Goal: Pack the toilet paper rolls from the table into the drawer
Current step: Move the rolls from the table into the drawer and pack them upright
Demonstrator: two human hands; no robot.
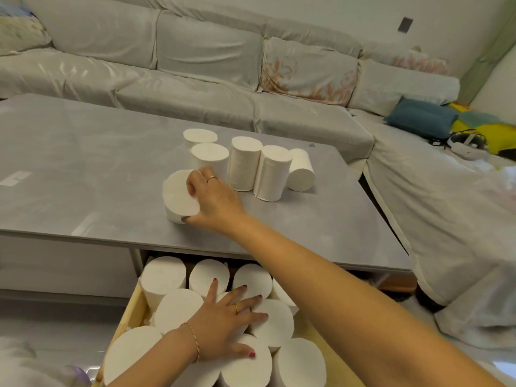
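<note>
we reach across the grey counter while the open drawer below its front edge stands nearly full of upright toilet paper rolls. five more rolls wait in a cluster on the counter, four upright and one on its side at the right. our right hand has its grip wrapped around the nearest roll, tilted near the counter's front edge, fingers over the top rim and thumb underneath. our left hand lies spread flat, pinching nothing, pressing on the packed rolls. the risk, as we judge it: the soft roll could squash or slip from a one-handed hold, the forearm could sweep the standing cluster over, and the crowded drawer may refuse another roll, jamming when closed.
</note>
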